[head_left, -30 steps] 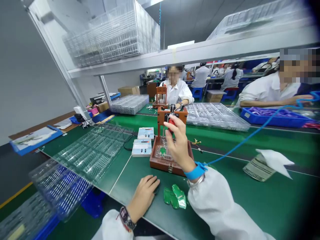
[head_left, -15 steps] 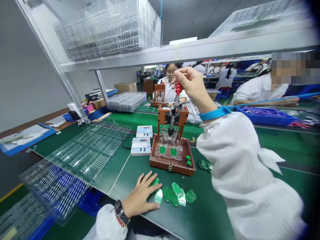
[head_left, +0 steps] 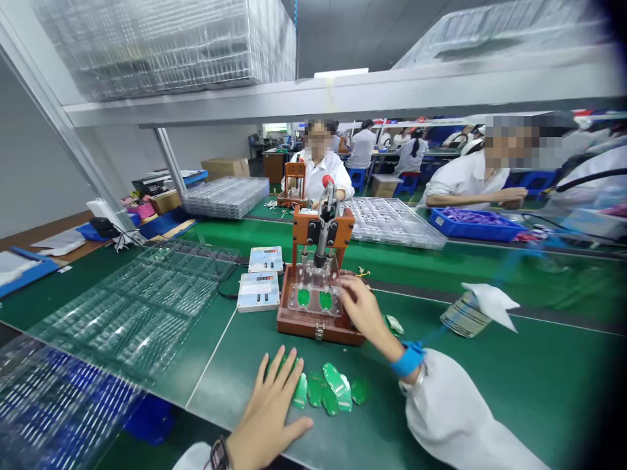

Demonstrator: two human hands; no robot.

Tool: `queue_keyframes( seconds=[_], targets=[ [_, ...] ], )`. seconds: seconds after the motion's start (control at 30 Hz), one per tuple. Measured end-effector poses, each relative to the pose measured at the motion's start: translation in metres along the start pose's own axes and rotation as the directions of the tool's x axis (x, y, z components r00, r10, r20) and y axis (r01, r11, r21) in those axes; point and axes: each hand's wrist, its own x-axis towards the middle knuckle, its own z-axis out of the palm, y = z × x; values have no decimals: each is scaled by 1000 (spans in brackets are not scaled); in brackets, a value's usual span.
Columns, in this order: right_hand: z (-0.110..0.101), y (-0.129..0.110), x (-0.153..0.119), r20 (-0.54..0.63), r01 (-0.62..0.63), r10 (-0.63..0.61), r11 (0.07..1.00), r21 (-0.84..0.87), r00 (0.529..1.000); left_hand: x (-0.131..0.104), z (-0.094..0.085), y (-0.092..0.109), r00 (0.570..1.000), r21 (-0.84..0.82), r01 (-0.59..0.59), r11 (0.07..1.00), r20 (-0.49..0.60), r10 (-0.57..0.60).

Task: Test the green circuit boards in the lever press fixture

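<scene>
A press fixture (head_left: 321, 323) on a wooden base stands on the green table, its red-knobbed lever (head_left: 327, 181) upright. Two green boards (head_left: 304, 298) lie side by side in its clear plate. My right hand (head_left: 363, 309) is at the right side of the fixture, fingers bent over its base; whether the fingertips hold anything is hidden. My left hand (head_left: 272, 408) lies flat with fingers spread on the table, partly over some green boards. Several loose green boards (head_left: 330, 390) are just right of it.
Two small meters (head_left: 258, 292) sit left of the fixture. Clear trays (head_left: 142, 307) lie at the left, and a roll (head_left: 465, 314) stands at the right. A shelf beam (head_left: 323, 91) crosses above. Co-workers sit beyond the table.
My right hand has let go of the red lever knob and come down to the fixture's right side. My left hand still lies spread by the boards. The view has shifted right.
</scene>
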Motion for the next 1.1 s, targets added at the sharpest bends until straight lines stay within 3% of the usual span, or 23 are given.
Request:
queue_keyframes(
  seconds=[0.13,0.27,0.47,0.63,0.77,0.87,1.0,1.1],
  targets=[
    [6,-4,-18,341,147,-74,970,-193,937,2,12,-8,999,53,-35,998,-34,36],
    [4,-4,-8,444,263,-117,923,-282,888,4,18,-12,994,139,-53,989,-92,66],
    [7,-8,2,437,337,-163,872,-355,884,7,25,-14,981,284,-38,958,-170,89],
    [7,-10,-3,483,374,-174,857,-355,858,18,53,-31,949,360,-45,932,-276,152],
    [3,-5,-6,451,475,-300,808,-348,841,21,83,-34,912,391,107,914,-405,67],
    [5,-2,-9,401,532,-388,767,-358,829,18,95,-29,888,395,184,900,-460,20],
    [22,-10,-17,343,542,-429,744,-391,836,16,89,-20,911,409,142,901,-411,43],
    [37,-28,-15,399,481,-325,781,-398,858,16,74,-9,952,352,133,926,-305,-21]
  ],
)
